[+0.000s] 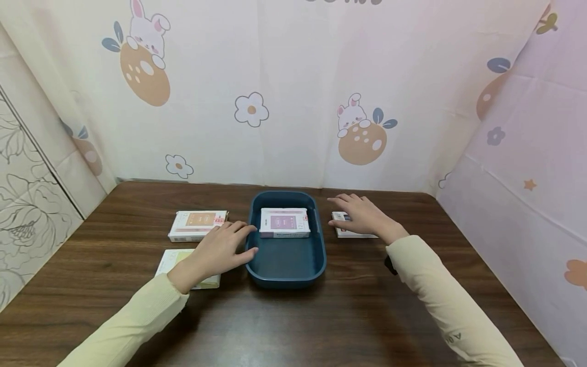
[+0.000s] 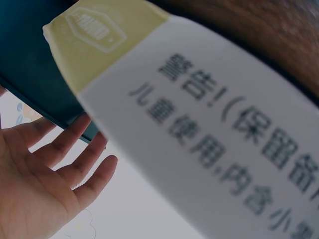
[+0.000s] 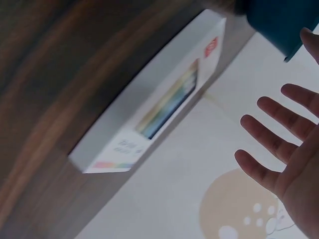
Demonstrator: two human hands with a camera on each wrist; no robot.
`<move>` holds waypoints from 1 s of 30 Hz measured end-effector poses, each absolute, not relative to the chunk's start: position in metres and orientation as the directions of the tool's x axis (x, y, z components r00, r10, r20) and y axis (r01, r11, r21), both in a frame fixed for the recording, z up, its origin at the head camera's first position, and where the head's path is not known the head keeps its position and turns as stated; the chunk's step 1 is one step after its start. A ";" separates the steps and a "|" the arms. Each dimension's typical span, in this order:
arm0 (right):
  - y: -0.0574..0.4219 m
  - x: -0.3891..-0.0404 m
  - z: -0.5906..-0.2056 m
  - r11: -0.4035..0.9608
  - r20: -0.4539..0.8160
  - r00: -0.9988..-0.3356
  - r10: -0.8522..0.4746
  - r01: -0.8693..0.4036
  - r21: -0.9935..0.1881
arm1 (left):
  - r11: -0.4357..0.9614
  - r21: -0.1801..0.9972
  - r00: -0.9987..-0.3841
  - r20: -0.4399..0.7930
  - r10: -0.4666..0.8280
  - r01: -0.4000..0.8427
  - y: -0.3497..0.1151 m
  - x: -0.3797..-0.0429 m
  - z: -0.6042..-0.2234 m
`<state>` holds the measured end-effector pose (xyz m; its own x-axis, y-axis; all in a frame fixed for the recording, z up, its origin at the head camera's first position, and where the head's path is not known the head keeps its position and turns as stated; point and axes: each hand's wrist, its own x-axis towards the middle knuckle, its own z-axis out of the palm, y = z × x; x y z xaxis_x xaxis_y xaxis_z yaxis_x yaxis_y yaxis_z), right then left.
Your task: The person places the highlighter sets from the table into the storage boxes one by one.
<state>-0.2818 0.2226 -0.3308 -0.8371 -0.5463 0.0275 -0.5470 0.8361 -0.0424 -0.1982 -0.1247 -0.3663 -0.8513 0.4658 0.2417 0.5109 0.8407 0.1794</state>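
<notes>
A dark blue tray [image 1: 286,281] stands mid-table with a white and purple box [image 1: 284,223] lying in its far half. My left hand [image 1: 217,250] is at the tray's left rim, fingers spread and holding nothing. Partly hidden under that arm lies a white and yellow box [image 1: 171,260], whose printed end [image 2: 199,99] fills much of the left wrist view. Over at the right, my right hand [image 1: 367,216] hovers above a flat white box [image 1: 353,235], covering part of it in the head view. Its fingers are extended, apart from the box [image 3: 154,104] in the right wrist view.
A white and orange box [image 1: 198,224] lies left of the tray, beyond the yellow one. The brown wooden table [image 1: 293,331] ends at the back against a patterned curtain [image 1: 293,148]. Another curtain [image 1: 527,214] hangs along the right side.
</notes>
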 end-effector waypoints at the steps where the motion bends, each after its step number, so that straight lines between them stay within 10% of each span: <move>1: 0.225 -0.282 -0.332 0.839 0.026 -0.840 -0.542 -0.543 -0.041 | 0.841 0.178 -0.851 0.240 0.466 0.511 -0.125 -0.198 -0.366; 30: 0.270 -0.293 -0.372 0.876 -0.033 -0.877 -0.478 -0.475 -0.080 | 0.840 0.187 -0.853 0.240 0.464 0.510 -0.125 -0.199 -0.368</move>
